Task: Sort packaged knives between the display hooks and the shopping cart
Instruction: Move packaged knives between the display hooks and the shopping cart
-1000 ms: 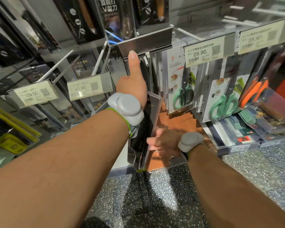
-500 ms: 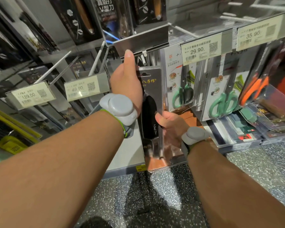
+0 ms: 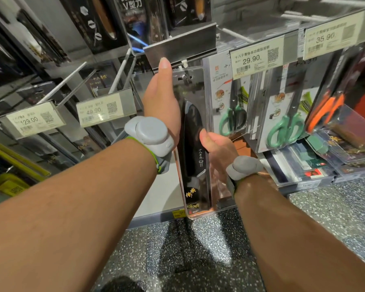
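Note:
A packaged knife (image 3: 193,144) with a black blade in a clear blister pack hangs upright at the display hook (image 3: 184,64), under a blank metal tag holder (image 3: 179,46). My left hand (image 3: 161,95) grips the pack's upper left edge, thumb pointing up to the tag holder. My right hand (image 3: 217,148) holds the pack's right edge lower down, thumb on its front. The pack's hang slot sits right by the hook's tip. No shopping cart is in view.
Packaged scissors with green handles (image 3: 233,121) and orange handles (image 3: 325,108) hang to the right under price tags 29.90 (image 3: 256,57) and 35.90. Empty hooks with tags 49.90 (image 3: 99,110) and 129.00 are on the left. Boxed goods lie on the low shelf (image 3: 316,165) at right.
The knife pack came up from low and edge-on to upright and facing me at the hook. My right hand rose with it; my left hand moved onto the pack's top.

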### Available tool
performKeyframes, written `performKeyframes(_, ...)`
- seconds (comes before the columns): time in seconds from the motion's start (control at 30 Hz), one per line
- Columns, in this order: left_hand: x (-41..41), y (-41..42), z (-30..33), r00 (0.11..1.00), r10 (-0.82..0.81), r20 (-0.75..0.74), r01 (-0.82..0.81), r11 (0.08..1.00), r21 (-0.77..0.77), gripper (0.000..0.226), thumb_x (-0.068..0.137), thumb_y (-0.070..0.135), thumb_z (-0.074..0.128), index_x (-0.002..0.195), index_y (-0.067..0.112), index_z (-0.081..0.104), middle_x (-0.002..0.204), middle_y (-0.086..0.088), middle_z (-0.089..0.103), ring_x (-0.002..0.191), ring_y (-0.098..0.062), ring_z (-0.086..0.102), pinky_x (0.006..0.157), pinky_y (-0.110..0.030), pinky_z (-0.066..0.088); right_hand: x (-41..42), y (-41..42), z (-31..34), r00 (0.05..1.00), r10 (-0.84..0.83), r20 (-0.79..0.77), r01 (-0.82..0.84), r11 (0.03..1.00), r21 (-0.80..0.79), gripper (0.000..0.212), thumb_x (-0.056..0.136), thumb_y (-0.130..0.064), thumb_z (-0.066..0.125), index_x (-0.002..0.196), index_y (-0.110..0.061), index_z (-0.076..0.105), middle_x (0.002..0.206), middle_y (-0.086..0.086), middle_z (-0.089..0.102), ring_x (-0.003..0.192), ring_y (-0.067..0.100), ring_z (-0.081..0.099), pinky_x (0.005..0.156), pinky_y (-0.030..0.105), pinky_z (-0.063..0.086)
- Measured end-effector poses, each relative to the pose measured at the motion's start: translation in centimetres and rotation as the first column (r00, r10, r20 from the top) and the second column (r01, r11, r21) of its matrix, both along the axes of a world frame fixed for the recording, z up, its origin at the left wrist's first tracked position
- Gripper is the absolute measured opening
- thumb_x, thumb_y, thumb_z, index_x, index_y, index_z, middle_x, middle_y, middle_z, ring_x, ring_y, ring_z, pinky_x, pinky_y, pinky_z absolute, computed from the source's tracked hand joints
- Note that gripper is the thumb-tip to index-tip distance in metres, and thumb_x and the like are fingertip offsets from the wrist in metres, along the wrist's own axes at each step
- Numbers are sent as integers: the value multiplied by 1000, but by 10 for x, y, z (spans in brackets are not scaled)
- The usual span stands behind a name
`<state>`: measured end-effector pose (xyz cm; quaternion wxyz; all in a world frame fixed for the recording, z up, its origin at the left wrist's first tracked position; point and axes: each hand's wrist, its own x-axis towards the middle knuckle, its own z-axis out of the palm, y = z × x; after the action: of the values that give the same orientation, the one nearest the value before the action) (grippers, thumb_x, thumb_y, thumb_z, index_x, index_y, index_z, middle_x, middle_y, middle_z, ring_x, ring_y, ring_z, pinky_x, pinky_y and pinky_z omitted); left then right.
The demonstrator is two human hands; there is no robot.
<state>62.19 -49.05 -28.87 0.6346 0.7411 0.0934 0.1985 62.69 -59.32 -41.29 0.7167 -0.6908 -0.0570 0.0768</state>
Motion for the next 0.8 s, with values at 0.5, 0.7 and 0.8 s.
performKeyframes(0.5,-14,27,-89,935,-4,-353,68,983,168,16,87,18,66,103,18,64,95,-11,72,89,-32,70,82,-53,57,6,2,-27,986,131,-101,-153,955,-256,44,80,-52,69,82,-8,62,77,7,64,70,21,62,74,37,53)
performKeyframes(0.7,-7,26,-101,934,39,-355,27,983,181,20,78,36,68,86,19,62,82,-16,69,81,-38,68,82,-54,56,-20,-20,-53,839,293,-459,-371,924,-89,47,68,-50,80,88,-10,66,87,15,71,81,32,68,89,56,53)
performKeyframes(0.8,-12,24,-115,898,19,-439,44,990,133,9,82,22,70,87,20,62,91,-15,72,86,-36,70,82,-53,57,-2,-4,-27,971,50,-236,-142,908,-394,42,85,-57,57,70,-17,55,76,9,63,75,23,58,73,38,53)
